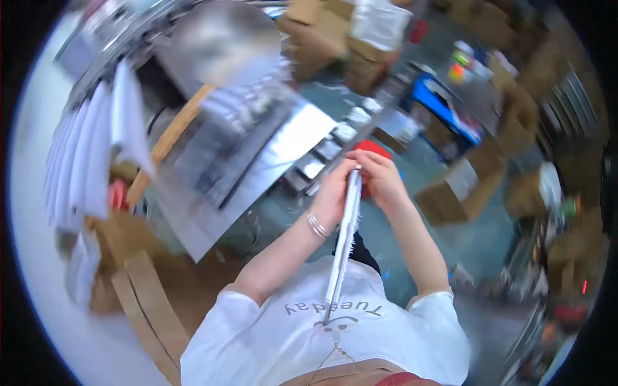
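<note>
Both my hands are closed on the far end of a long, thin white bundle (346, 248) in front of my chest. Seen nearly edge-on, it looks like stacked or folded sheets, ragged along its right side; I cannot tell its exact kind. My left hand (331, 192) grips its left face, with bracelets on the wrist. From the other side my right hand (384, 180) pinches it, the fingertips of both hands meeting at the top. The bundle's near end reaches down toward my white shirt. Just beyond the hands, partly hidden, is a round red surface (374, 152).
Ahead to the left stands a metal-topped work table (302, 132) with a wooden bar (170, 138) along it. White sheets (96, 154) hang at far left. Cardboard boxes (463, 186) and a blue crate (444, 106) stand on the floor to the right. Motion blurs the surroundings.
</note>
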Available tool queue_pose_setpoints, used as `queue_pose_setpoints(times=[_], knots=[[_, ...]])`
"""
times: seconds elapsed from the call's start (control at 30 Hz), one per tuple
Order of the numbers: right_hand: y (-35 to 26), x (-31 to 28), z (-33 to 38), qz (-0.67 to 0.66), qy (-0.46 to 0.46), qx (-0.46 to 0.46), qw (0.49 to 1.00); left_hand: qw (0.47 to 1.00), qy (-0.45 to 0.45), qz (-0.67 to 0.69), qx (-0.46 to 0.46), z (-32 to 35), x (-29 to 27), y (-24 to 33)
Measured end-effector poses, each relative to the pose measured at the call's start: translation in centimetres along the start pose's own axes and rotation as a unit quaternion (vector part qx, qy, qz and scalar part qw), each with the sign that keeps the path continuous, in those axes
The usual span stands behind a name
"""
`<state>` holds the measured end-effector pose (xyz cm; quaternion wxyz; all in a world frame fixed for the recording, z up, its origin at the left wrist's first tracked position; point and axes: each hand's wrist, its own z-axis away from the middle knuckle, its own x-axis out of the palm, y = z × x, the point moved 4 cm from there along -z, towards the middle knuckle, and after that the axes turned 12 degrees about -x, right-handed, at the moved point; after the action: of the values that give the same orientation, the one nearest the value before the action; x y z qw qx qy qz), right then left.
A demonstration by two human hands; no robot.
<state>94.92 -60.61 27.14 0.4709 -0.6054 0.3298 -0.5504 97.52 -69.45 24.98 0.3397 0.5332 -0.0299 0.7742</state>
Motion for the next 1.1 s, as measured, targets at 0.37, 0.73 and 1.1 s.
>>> queue_pose_setpoints(times=[0.37, 0.73, 1.1], knots=[[-0.7, 1.7, -16.6, -0.056, -0.309, 0.069, 0.947, 0.805, 0.346, -0.32, 0.361, 1.0, -0.5, 7.8], [-3.5, 1.8, -25.4, -0.107, -0.506, 0.277, 0.81, 0.809, 0.232, -0.493, 0.221, 2.6, 9.6, -2.5], [0.9, -0.2, -24.1, -0.052, -0.373, 0.3, 0.876, 0.816, 0.263, -0.459, 0.234, 5.5, 9.4, -4.1]])
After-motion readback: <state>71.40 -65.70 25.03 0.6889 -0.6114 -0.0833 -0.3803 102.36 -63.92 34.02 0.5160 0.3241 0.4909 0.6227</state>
